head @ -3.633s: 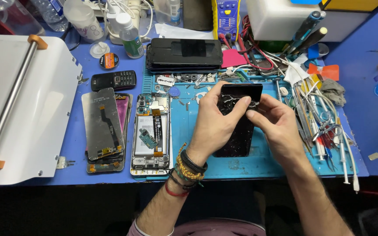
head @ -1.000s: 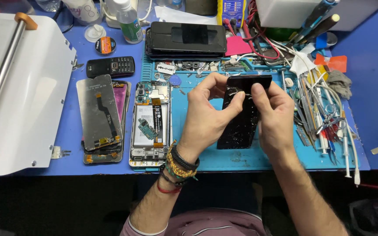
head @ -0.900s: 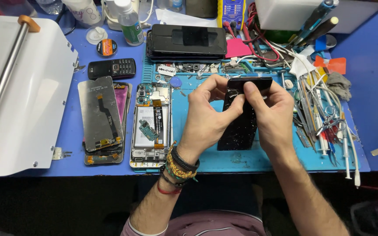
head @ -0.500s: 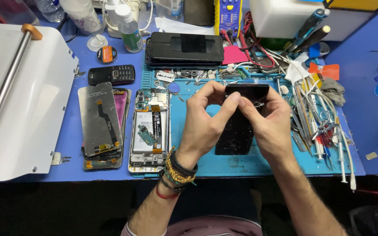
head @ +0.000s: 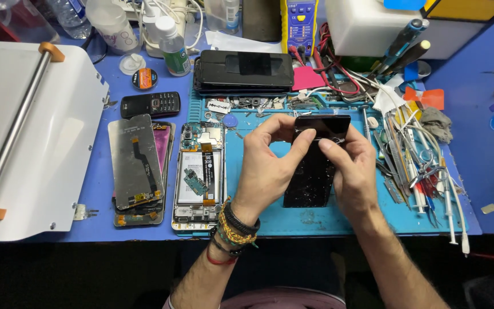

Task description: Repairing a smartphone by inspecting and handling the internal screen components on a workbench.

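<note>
Both hands hold a black phone screen panel (head: 311, 177) upright-tilted over the teal work mat (head: 293, 220). My left hand (head: 270, 166) grips its left side, thumb and fingers pinching near the top edge. My right hand (head: 353, 169) holds the right side, fingertips meeting the left ones at a small flex part near the panel's top. The panel's lower end rests on the mat. Left of my left hand lies an opened phone body (head: 200, 174) showing its board and battery.
A stack of loose display panels (head: 135, 166) lies at left, beside a white machine (head: 27, 137) with a metal bar. A small keypad phone (head: 151, 104), a black phone stack (head: 244, 71), bottles, a multimeter, and tweezers and tools (head: 424, 171) at right crowd the blue table.
The hands and black panel stay in nearly the same place; fingers shift slightly at the panel's top edge. The camera view has tilted a little.
</note>
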